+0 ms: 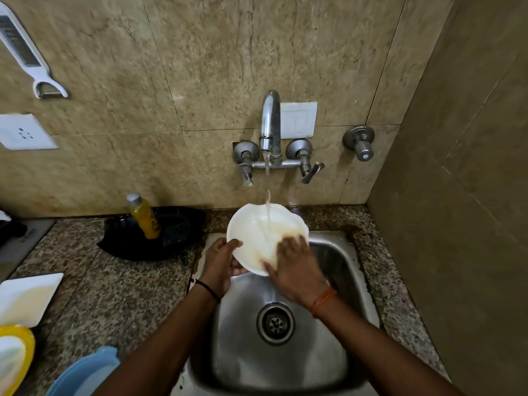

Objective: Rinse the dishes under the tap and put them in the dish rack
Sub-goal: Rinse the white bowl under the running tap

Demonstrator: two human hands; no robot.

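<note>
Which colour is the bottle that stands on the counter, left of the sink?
Yellow bottle, with a grey cap; the head view shows it.

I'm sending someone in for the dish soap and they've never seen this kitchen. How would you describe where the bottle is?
Find the steel sink under the wall tap. On the speckled counter to its left lies a black tray against the wall. The yellow bottle with a grey cap stands on it, the only bottle there.
</note>
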